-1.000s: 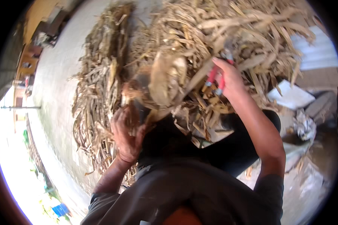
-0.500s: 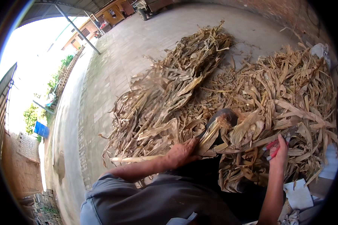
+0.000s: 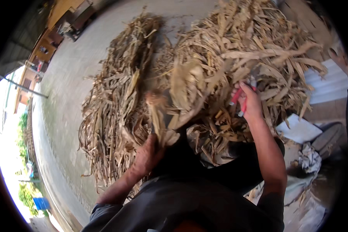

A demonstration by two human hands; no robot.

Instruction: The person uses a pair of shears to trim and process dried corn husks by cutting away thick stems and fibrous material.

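My left hand (image 3: 147,154) is closed around the base of a dry corn ear in its husk (image 3: 157,118). The husk is pale, with a tuft of reddish-brown silk at the far end. To the right, my right hand (image 3: 252,103) grips what look like pruning shears (image 3: 236,96); their handles are red, and the metal head beyond my fingers is blurred. Long dry husk leaves (image 3: 189,83) lie loosely between the two hands, also smeared by motion. My dark-clothed legs show below them.
A long heap of dry corn stalks (image 3: 112,96) lies on the left. A wider pile of leaves (image 3: 236,34) spreads ahead and right. White sheets (image 3: 299,129) and a shoe (image 3: 328,135) are at the right. A blue container (image 3: 41,203) stands far left.
My view has swung to the right, so the heaps sit further left. The right hand with the shears has come nearer my left hand, which still holds the corn ear.
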